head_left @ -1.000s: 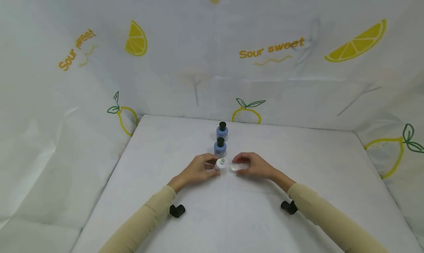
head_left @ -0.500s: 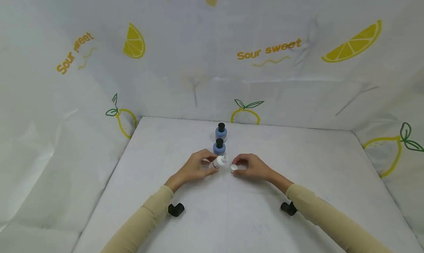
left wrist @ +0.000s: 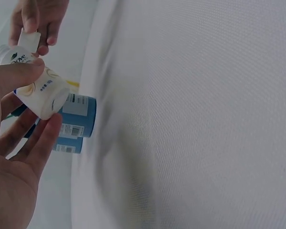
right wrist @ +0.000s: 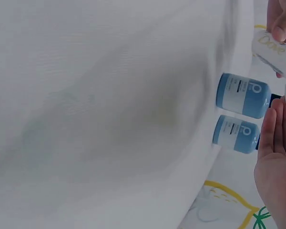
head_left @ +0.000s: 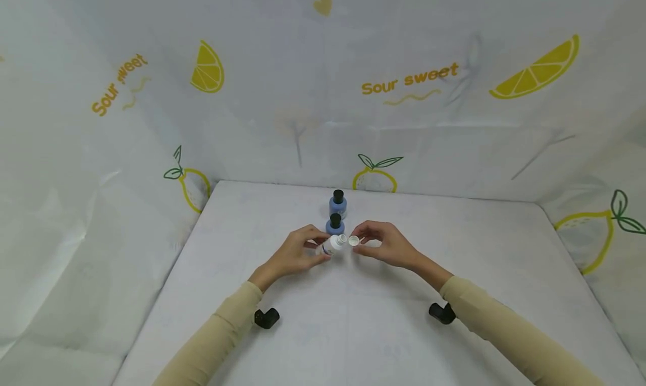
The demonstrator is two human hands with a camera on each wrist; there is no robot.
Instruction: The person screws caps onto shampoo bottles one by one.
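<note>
My left hand (head_left: 292,255) grips a small white Dove bottle (head_left: 330,246) between thumb and fingers. It is uncapped and tilted, its open mouth pointing up and to the right. Just beside that mouth, my right hand (head_left: 391,244) pinches a white cap (head_left: 354,240) with its hollow side showing in the head view. In the left wrist view the cap (left wrist: 28,40) overlaps the neck end of the bottle (left wrist: 50,90). Directly behind the hands stand two blue bottles with black caps, a nearer one (head_left: 335,228) and a farther one (head_left: 338,207).
A white cloth covers the table (head_left: 383,330), with a lemon-printed white sheet (head_left: 282,94) rising behind and at the sides. Black wrist-camera pieces show beside the left sleeve (head_left: 222,330) and the right sleeve (head_left: 504,324).
The white bottle has gone from nearly upright to tilted, its mouth toward the right. My right hand has raised the cap up to the bottle's mouth. The blue bottles stay put.
</note>
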